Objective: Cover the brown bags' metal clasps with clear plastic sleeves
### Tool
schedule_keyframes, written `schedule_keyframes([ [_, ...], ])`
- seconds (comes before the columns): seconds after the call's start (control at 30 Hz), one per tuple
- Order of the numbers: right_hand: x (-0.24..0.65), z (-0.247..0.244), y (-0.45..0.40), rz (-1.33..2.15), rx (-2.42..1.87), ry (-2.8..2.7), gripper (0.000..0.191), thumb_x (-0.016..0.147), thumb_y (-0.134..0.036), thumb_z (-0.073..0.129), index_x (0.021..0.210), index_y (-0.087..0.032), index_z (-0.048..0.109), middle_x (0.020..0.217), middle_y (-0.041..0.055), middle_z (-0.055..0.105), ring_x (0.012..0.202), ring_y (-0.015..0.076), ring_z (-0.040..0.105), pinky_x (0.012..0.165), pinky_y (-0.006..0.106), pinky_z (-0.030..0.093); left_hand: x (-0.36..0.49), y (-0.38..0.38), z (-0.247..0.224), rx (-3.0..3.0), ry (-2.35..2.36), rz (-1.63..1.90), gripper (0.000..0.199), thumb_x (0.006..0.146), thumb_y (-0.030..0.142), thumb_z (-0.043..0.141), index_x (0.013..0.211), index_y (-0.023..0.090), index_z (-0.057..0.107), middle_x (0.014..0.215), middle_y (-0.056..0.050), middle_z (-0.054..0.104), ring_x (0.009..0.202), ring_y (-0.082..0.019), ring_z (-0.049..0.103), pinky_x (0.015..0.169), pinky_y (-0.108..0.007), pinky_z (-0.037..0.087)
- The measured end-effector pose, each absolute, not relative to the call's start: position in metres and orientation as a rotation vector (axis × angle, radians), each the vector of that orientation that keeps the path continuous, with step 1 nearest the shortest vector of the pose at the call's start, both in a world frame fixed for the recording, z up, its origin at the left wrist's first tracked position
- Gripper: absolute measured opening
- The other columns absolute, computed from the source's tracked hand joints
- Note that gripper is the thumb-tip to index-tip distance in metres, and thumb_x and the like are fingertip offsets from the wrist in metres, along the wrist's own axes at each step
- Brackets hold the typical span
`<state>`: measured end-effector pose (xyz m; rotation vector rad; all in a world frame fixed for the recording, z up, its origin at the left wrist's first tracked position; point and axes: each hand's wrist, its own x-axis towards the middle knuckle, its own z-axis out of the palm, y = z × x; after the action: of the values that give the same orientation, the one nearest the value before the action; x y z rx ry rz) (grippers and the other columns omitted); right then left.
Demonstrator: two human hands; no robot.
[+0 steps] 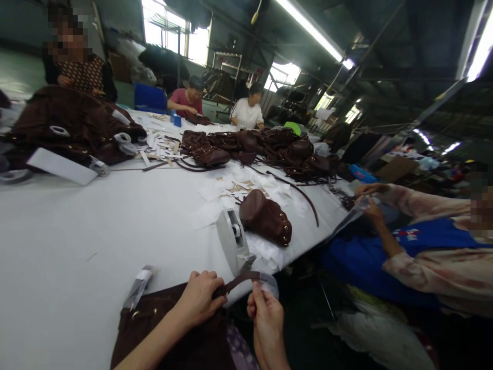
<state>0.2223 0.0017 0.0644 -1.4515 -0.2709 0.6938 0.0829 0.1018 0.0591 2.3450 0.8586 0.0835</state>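
A dark brown bag [165, 339] with gold eyelets lies at the table's near edge. Near its top, my left hand [202, 298] has its fingers closed round the base of the brown strap [244, 277]. My right hand [267, 313] pinches clear plastic wrap [269, 283] at the strap's far end. More clear wrap [140, 285] covers a part at the bag's left corner. Just beyond my hands stands a grey tape dispenser [233, 241], with a small brown bag [265, 218] lying beside it.
Brown bags [215, 146] are heaped across the white table [96, 221], with paper scraps [162, 144] near them. A larger pile [73, 121] and a white box [61, 165] lie at left. Several people sit around; one in a blue apron [435, 236] handles plastic at right.
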Motion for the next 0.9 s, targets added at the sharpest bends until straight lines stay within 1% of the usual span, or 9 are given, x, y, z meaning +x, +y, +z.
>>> schedule_keyframes([
  [0.17,0.235,0.073,-0.001,0.901,-1.373,-0.046,0.037,0.057,-0.039,0.085,0.065,-0.014,0.058,0.051,-0.0064,0.050,0.042,0.0041,0.038,0.039,0.015,0.030,0.093,0.093,0.058,2.383,0.884,0.072,0.017,0.084,0.031,0.050,0.089,0.021,0.063,0.093,-0.008,0.067,0.096,-0.029,0.056,0.082,-0.043,0.032],
  [0.33,0.252,0.049,-0.015,0.970,-1.325,0.140,0.041,0.053,-0.036,0.088,0.074,-0.014,0.061,0.053,-0.0060,0.054,0.041,0.0030,0.041,0.038,0.013,0.031,0.093,0.091,0.048,2.334,0.871,0.107,0.017,0.085,0.028,0.049,0.095,0.024,0.063,0.095,-0.005,0.066,0.097,-0.027,0.054,0.083,-0.041,0.030],
  [0.43,0.259,0.032,-0.017,1.079,-1.171,0.275,0.040,0.065,-0.046,0.080,0.079,-0.014,0.062,0.051,-0.0068,0.050,0.039,0.0032,0.040,0.037,0.013,0.031,0.091,0.091,0.045,2.333,0.852,0.124,0.018,0.086,0.028,0.049,0.095,0.025,0.063,0.094,-0.005,0.065,0.095,-0.026,0.053,0.082,-0.040,0.030],
  [0.5,0.263,0.025,-0.016,1.171,-1.056,0.377,0.039,0.076,-0.052,0.068,0.073,-0.015,0.059,0.048,-0.0072,0.046,0.036,0.0035,0.037,0.036,0.014,0.030,0.091,0.092,0.044,2.328,0.831,0.129,0.018,0.087,0.029,0.048,0.096,0.026,0.063,0.093,-0.004,0.065,0.093,-0.025,0.053,0.081,-0.039,0.030],
  [0.6,0.268,0.017,-0.013,1.208,-1.022,0.445,0.036,0.084,-0.045,0.062,0.064,-0.016,0.053,0.046,-0.0075,0.043,0.034,0.0032,0.035,0.035,0.014,0.029,0.090,0.093,0.044,2.315,0.791,0.137,0.019,0.088,0.029,0.047,0.099,0.027,0.063,0.095,-0.004,0.065,0.092,-0.024,0.053,0.081,-0.038,0.031],
  [0.67,0.270,0.010,-0.013,1.177,-1.057,0.443,0.030,0.082,-0.039,0.066,0.066,-0.016,0.054,0.047,-0.0070,0.046,0.035,0.0033,0.037,0.036,0.014,0.030,0.090,0.093,0.042,2.311,0.776,0.143,0.020,0.089,0.030,0.047,0.101,0.027,0.062,0.096,-0.004,0.065,0.092,-0.024,0.053,0.082,-0.037,0.031],
  [0.73,0.271,0.001,-0.014,1.119,-1.102,0.431,0.027,0.076,-0.038,0.072,0.071,-0.016,0.057,0.049,-0.0065,0.050,0.036,0.0037,0.039,0.036,0.014,0.030,0.090,0.093,0.040,2.323,0.779,0.142,0.021,0.089,0.031,0.046,0.101,0.026,0.063,0.095,-0.005,0.065,0.092,-0.024,0.053,0.082,-0.037,0.032],
  [0.8,0.271,-0.007,-0.016,1.050,-1.157,0.425,0.030,0.071,-0.039,0.077,0.072,-0.016,0.058,0.049,-0.0063,0.052,0.036,0.0037,0.039,0.035,0.013,0.029,0.092,0.092,0.039,2.345,0.796,0.131,0.021,0.089,0.032,0.047,0.101,0.026,0.063,0.093,-0.005,0.065,0.092,-0.025,0.053,0.082,-0.037,0.032],
  [0.9,0.262,-0.014,-0.020,0.977,-1.214,0.431,0.034,0.066,-0.040,0.080,0.069,-0.016,0.057,0.048,-0.0060,0.051,0.036,0.0035,0.037,0.035,0.013,0.026,0.096,0.090,0.039,2.369,0.814,0.092,0.021,0.090,0.033,0.046,0.098,0.026,0.064,0.092,-0.005,0.065,0.091,-0.025,0.053,0.081,-0.037,0.033],
])
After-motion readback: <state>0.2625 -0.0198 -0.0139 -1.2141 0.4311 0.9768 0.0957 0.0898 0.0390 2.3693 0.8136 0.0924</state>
